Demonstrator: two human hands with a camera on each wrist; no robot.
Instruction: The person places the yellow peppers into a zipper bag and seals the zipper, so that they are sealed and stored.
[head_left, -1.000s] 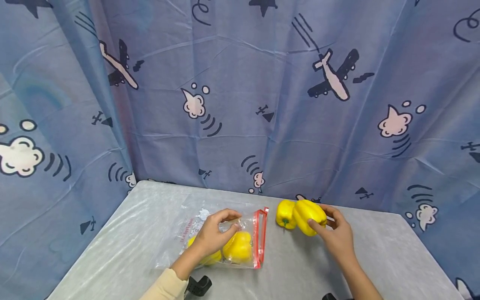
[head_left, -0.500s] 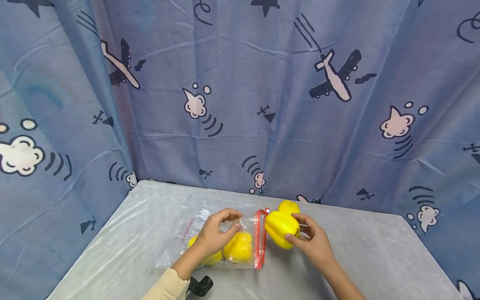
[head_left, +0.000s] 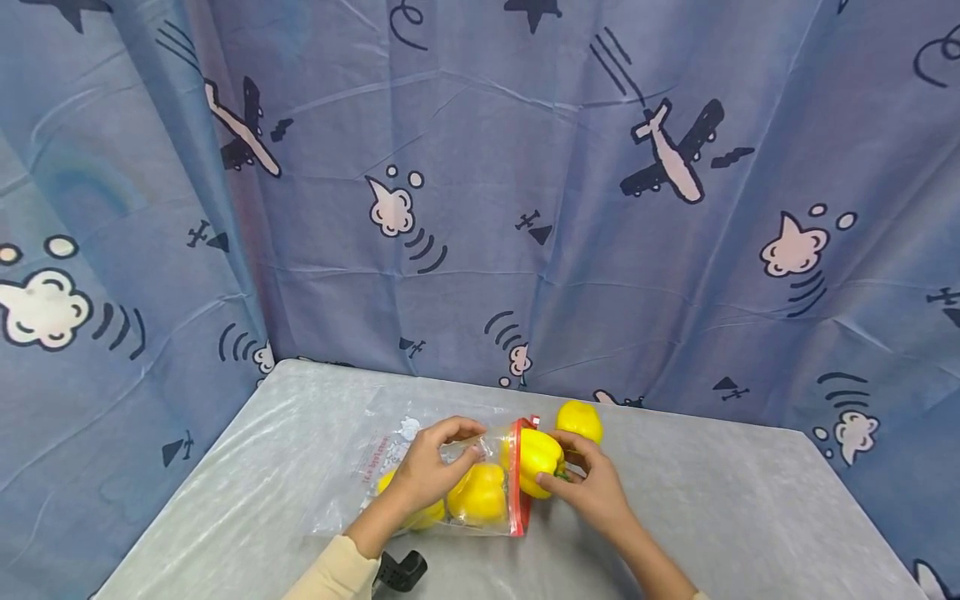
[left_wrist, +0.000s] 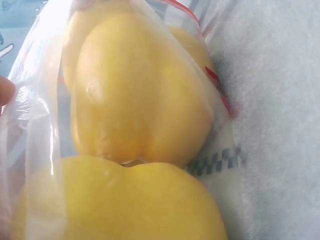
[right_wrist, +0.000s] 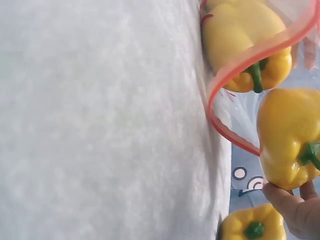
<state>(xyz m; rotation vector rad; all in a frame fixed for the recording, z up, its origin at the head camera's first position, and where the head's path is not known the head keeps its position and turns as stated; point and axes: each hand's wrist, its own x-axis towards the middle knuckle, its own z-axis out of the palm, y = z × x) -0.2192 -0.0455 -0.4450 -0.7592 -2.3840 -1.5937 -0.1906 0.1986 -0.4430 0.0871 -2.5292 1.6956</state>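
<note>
A clear zip bag [head_left: 345, 492] with a red zip edge lies on its side, holding two yellow bell peppers [head_left: 477, 494] [left_wrist: 135, 95]. My left hand [head_left: 431, 467] is over the bag and pinches its upper film between thumb and fingers. In my right hand [head_left: 592, 483] is another yellow bell pepper [head_left: 542, 461], gripped around its stem end. This pepper's front part is inside the bag mouth, and its green stem [right_wrist: 311, 153] faces outward in the right wrist view. Behind the right hand, a loose yellow bell pepper [head_left: 579, 421] sits on the table.
The grey-white covered table [head_left: 712, 500] runs back to a blue patterned curtain [head_left: 465, 208], which also hangs along both sides. A black device [head_left: 401, 572] shows by the left wrist.
My right hand has moved left, carrying the yellow bell pepper from beside the loose one into the bag's mouth. The left hand has stayed in place on the bag.
</note>
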